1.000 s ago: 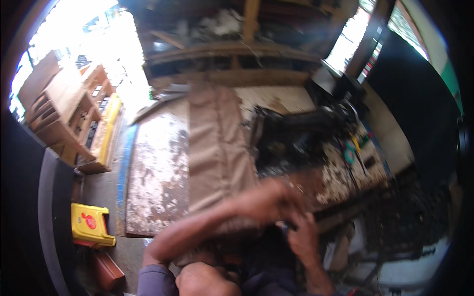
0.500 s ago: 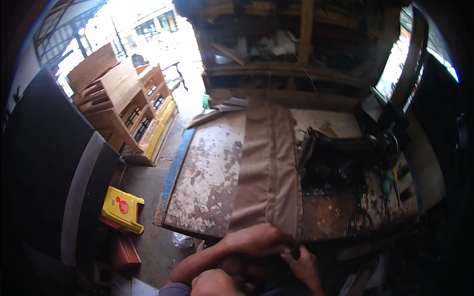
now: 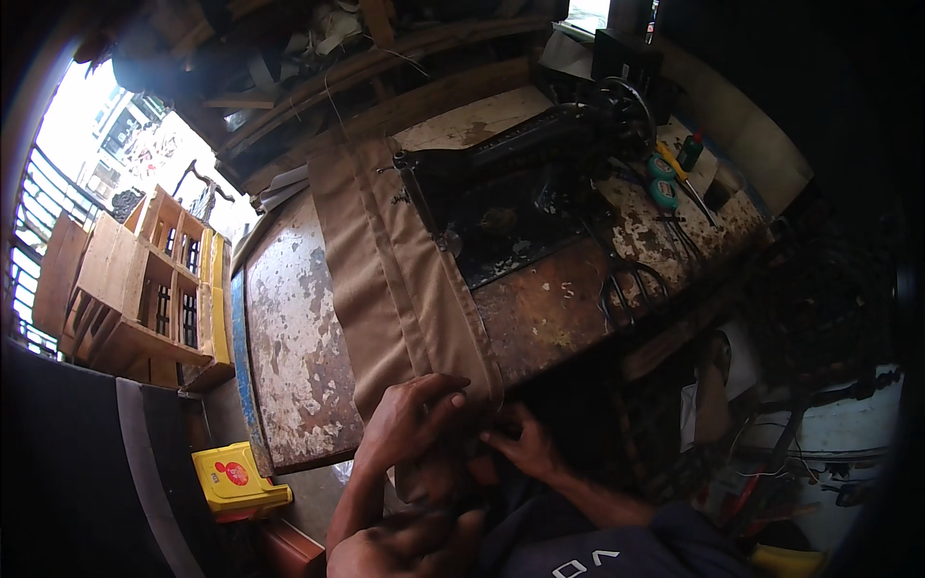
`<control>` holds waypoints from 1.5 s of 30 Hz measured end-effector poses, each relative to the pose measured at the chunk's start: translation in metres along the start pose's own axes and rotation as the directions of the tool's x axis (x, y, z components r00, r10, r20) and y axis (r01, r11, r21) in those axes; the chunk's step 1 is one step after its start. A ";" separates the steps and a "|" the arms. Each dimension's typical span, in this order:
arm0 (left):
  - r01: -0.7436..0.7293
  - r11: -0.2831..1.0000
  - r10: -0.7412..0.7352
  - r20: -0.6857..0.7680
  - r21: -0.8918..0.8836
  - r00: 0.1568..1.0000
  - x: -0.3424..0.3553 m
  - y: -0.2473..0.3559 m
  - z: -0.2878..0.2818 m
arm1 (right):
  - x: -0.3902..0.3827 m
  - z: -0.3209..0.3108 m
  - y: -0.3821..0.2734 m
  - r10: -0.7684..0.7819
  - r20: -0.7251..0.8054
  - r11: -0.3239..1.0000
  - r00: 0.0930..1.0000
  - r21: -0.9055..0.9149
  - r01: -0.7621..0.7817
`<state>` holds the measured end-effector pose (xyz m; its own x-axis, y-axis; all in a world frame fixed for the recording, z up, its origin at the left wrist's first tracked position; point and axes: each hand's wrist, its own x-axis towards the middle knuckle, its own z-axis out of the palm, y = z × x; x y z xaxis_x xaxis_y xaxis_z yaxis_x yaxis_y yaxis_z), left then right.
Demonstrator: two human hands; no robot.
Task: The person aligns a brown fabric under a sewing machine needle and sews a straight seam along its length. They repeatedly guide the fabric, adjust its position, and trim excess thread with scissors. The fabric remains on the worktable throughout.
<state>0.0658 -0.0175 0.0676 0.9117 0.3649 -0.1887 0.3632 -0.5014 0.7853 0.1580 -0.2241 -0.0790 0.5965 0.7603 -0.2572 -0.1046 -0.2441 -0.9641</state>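
Far left: wooden rack (image 3: 145,279) on the floor, off the work area. Yellow stool (image 3: 236,472) in front of it, beside the surface (image 3: 289,328), probably parked there to leave the front edge free.

Surface is worn, paint flaking. Brown cloth (image 3: 381,279) lies lengthwise across it, back to front, left of the machine, near end at the front edge by both hands. Laid out long, I'd guess, so the surface carries the weight and it doesn't bunch; a lengthwise seam or fold runs down it.

Left hand (image 3: 409,419) is over the cloth's near end, grip half curled, index finger reaching right. Looks like it's steadying that end; can't make out whether cloth is pinched.

Right hand (image 3: 525,443) is by the cloth's near right corner, thumb and fingers close together, small gap at most. Tips are in shadow, so can't say if it has hold of anything.

Black sewing machine (image 3: 520,144) sits behind the bare brown patch, needle end toward the cloth. Scissors (image 3: 631,289) near the front edge, presumably for easy reach. Yellow-handled screwdriver (image 3: 679,173) and green bottle (image 3: 690,151) further right, out of the cloth's way.
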 end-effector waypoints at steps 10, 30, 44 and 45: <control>-0.013 0.999 0.013 -0.013 0.040 1.000 0.001 0.000 0.008 | 0.023 -0.002 -0.025 -0.314 -0.110 0.917 0.943 -0.291 0.272; -0.049 0.998 0.056 -0.339 0.029 0.939 0.007 -0.022 0.021 | -0.013 -0.046 -0.036 -0.291 0.099 0.951 0.952 -0.081 0.299; 0.068 0.879 0.129 -0.371 0.473 0.920 0.029 -0.019 0.037 | -0.033 -0.043 -0.045 -0.143 -0.036 0.987 0.989 -0.074 0.140; 0.011 0.883 0.177 -0.356 0.468 0.918 0.032 -0.018 0.039 | -0.034 -0.043 -0.046 -0.121 -0.033 0.991 0.992 -0.053 0.119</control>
<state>0.0957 -0.0275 0.0245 0.8326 0.5251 0.1761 0.4207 -0.8064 0.4156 0.1768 -0.2647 -0.0235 0.6305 0.7641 -0.1364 0.0094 -0.1833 -0.9830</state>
